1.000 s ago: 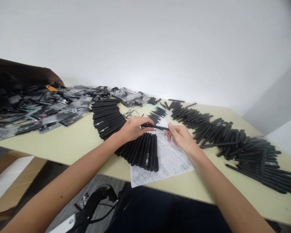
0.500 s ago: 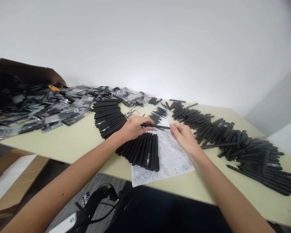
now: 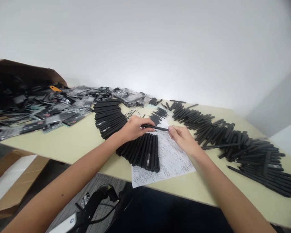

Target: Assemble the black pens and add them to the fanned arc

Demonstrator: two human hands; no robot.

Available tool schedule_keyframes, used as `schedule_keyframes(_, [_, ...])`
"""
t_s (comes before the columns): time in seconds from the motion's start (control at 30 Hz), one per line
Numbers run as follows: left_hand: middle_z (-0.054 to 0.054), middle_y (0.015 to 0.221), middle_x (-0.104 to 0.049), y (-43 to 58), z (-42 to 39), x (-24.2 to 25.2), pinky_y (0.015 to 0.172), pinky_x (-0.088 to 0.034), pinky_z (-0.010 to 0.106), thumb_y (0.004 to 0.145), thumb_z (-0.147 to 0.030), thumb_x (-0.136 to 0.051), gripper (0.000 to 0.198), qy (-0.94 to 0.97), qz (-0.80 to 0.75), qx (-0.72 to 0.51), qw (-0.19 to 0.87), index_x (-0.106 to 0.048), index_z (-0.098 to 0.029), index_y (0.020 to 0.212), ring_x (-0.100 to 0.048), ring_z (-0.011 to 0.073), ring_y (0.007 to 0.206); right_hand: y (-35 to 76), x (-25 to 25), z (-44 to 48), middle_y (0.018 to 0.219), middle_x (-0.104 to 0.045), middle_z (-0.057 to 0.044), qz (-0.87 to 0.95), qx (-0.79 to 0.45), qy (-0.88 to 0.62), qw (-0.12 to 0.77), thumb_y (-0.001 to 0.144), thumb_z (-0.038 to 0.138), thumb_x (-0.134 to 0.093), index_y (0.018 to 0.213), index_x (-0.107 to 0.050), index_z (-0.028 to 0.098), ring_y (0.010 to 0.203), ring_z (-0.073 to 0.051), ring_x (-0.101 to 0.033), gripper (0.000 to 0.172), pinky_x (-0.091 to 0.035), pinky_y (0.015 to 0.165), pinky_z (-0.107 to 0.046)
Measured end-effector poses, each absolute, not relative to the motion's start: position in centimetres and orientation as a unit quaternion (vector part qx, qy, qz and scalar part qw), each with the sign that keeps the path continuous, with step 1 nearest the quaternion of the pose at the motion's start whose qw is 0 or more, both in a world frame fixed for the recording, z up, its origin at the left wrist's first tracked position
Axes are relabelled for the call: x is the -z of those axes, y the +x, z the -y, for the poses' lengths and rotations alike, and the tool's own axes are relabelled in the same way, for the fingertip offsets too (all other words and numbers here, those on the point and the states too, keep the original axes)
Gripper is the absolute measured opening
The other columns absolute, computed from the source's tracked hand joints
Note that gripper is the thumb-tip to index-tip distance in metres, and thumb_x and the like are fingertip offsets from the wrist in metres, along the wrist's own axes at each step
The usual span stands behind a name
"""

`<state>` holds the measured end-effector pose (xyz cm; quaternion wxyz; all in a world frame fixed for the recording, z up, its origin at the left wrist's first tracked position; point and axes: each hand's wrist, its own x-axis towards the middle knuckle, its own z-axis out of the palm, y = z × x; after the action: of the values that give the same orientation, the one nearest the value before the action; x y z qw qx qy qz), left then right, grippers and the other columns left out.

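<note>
A slim black pen (image 3: 157, 127) is stretched between my two hands over a scribbled sheet of paper (image 3: 171, 158). My left hand (image 3: 135, 127) grips its left part between thumb and fingers. At its right end, my right hand (image 3: 180, 136) pinches it with thumb and forefinger. Beneath and left of my left hand, a fanned row of black pens (image 3: 110, 116) curves across the table and onto the paper. Just beyond the held pen lies a group of thin dark pieces (image 3: 158, 115), whose kind I cannot make out.
A long heap of black pens (image 3: 232, 139) runs along the right of the table (image 3: 72, 145). Clear plastic packets (image 3: 70, 111) spill at the left from a dark, box-like container (image 3: 38, 69). An open cardboard box (image 3: 19, 186) sits below the table's left edge. The wall (image 3: 145, 48) stands behind.
My right hand has shifted slightly left and down, and the right end of the pen has dipped a little. My left hand has stayed almost still.
</note>
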<state>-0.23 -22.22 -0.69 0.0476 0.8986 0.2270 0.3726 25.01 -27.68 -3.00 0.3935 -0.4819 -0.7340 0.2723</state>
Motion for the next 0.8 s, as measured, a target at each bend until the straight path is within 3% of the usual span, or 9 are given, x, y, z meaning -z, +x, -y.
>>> schedule_keyframes(0.2, [0.003, 0.087, -0.079, 0.0, 22.6, 0.5, 0.069, -0.052, 0.020, 0.086, -0.033, -0.078, 0.020, 0.903, -0.217, -0.363, 0.079, -0.074, -0.017, 0.098, -0.074, 0.0127, 0.075, 24.6, 2.9, 27.9, 0.052, -0.040, 0.003, 0.712, -0.292, -0.496, 0.403, 0.100, 0.063, -0.040, 0.056, -0.043, 0.021, 0.050, -0.012, -0.036, 0.061, -0.029, 0.054, -0.029])
schedule_keyframes(0.33, [0.004, 0.091, -0.079, 0.2, 22.9, 0.2, 0.072, -0.054, 0.023, 0.093, -0.034, -0.069, 0.020, 0.909, -0.236, -0.326, 0.107, -0.073, -0.018, 0.104, -0.074, 0.0147, 0.081, 24.6, 2.7, 27.8, 0.057, -0.050, 0.002, 0.704, -0.274, -0.487, 0.438, 0.100, 0.059, -0.045, 0.071, -0.058, 0.020, 0.052, -0.013, -0.041, 0.050, -0.032, 0.054, -0.028])
schedule_keyframes(0.63, [0.003, 0.104, -0.078, 0.1, 23.0, 0.3, 0.086, -0.052, 0.029, 0.093, -0.030, -0.066, 0.017, 0.897, -0.298, -0.319, 0.067, -0.073, -0.020, 0.104, -0.073, 0.0177, 0.096, 24.5, 2.7, 27.9, 0.064, -0.057, 0.000, 0.702, -0.282, -0.479, 0.445, 0.097, 0.054, -0.052, 0.080, -0.061, 0.019, 0.054, -0.013, -0.045, 0.040, -0.033, 0.053, -0.027])
schedule_keyframes(0.8, [0.002, 0.106, -0.077, -1.3, 20.9, -0.3, 0.093, -0.049, 0.030, 0.092, -0.035, -0.067, 0.018, 0.886, -0.348, -0.300, 0.062, -0.074, -0.022, 0.102, -0.070, 0.0190, 0.102, 24.6, 2.8, 27.8, 0.067, -0.062, -0.001, 0.687, -0.253, -0.515, 0.446, 0.098, 0.047, -0.049, 0.087, -0.063, 0.018, 0.058, -0.015, -0.054, 0.034, -0.040, 0.057, -0.028])
